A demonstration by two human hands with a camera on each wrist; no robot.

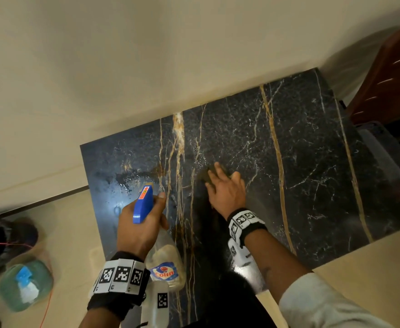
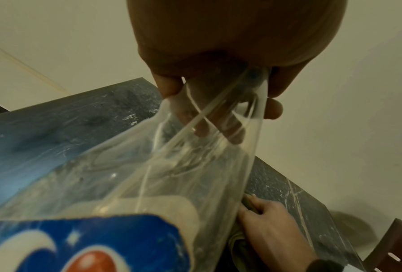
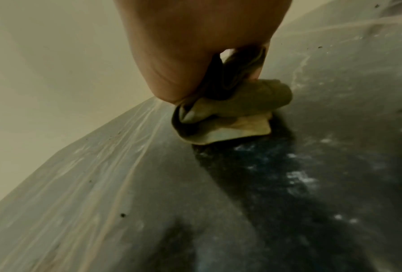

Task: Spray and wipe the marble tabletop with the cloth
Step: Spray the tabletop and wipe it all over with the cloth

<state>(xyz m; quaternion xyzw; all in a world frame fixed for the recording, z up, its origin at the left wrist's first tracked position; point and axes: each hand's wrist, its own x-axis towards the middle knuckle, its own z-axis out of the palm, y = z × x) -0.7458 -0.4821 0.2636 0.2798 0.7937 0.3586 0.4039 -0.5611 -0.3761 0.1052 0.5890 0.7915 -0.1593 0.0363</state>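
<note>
The black marble tabletop (image 1: 300, 162) with gold veins runs along the wall. My left hand (image 1: 140, 228) grips a clear spray bottle (image 1: 164, 261) by its neck. Its blue spray head (image 1: 143, 204) points at the wet, shiny left part of the top (image 1: 123, 181). From the left wrist, my fingers (image 2: 169, 86) wrap the bottle (image 2: 148, 184) above its blue label. My right hand (image 1: 226, 190) presses down mid-table on an olive cloth (image 1: 203, 175). In the right wrist view the cloth (image 3: 230, 117) is bunched up between thumb and fingers, its lower fold on the marble.
A cream wall borders the table's far edge. A dark red chair (image 1: 388, 79) and a grey box (image 1: 381, 147) stand off the right end. On the floor at left sit a green jug (image 1: 25, 285) and a dark bundle (image 1: 2, 240).
</note>
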